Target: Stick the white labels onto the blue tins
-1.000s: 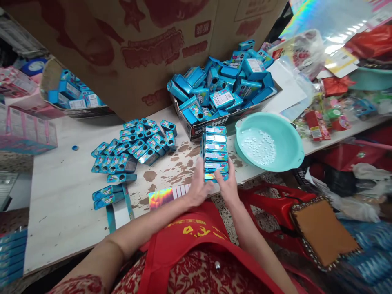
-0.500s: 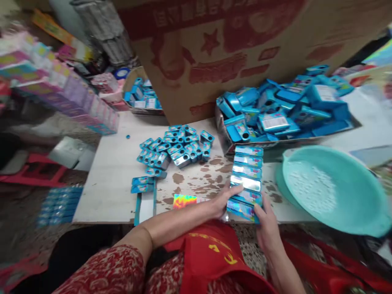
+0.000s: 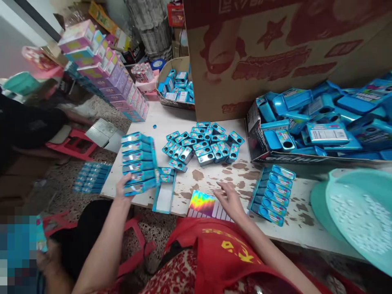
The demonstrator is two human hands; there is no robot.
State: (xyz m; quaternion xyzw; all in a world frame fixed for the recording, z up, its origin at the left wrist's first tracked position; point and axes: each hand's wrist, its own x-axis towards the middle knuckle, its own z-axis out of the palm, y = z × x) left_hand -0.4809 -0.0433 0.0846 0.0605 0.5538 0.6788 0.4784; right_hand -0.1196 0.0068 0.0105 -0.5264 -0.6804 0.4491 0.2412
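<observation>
My left hand [image 3: 124, 185] is closed on the near left end of a row of blue tins [image 3: 139, 163], held up over the table's left side. My right hand [image 3: 228, 198] has its fingers loosely apart with nothing visible in them. It hovers beside a shiny rainbow sticker sheet [image 3: 203, 203] at the table's front edge. Another row of tins [image 3: 272, 196], with round recesses on top, lies to the right of that hand. Loose small blue tins [image 3: 200, 143] with dark round holes cluster mid-table. An open blue-edged tray [image 3: 165, 196] sits beneath and right of the held row.
A carton of blue tins [image 3: 324, 130] and a turquoise basin [image 3: 337, 175] of white pellets stand right. A large cardboard box [image 3: 226, 94] rises behind. Pink and purple boxes [image 3: 113, 77] are stacked left. Another person's hand [image 3: 50, 253] shows lower left.
Both hands were on a row of tins at the right. My left hand has swung far left, holding a row; my right hand has moved to the sticker sheet. The view has turned left.
</observation>
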